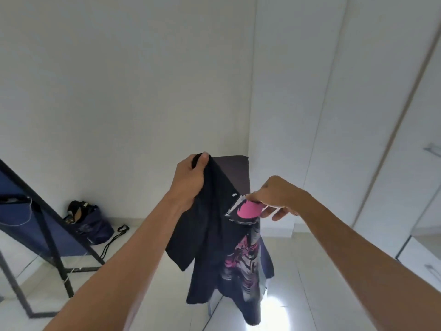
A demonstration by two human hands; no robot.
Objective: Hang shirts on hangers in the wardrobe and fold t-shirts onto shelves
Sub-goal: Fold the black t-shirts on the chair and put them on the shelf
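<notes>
A dark navy t-shirt (214,247) with a pink and white print hangs in the air in front of me. My left hand (189,180) grips its top edge, thumb over the cloth. My right hand (274,199) pinches the cloth at the pink part of the print, lower and to the right. The shirt droops between and below the two hands, one sleeve hanging on the left. No hanger is in view.
White wardrobe doors (334,115) fill the right side. A dark chair back (235,173) stands behind the shirt. On the floor at left are a navy bag (90,225) and a black-framed blue rack (35,218).
</notes>
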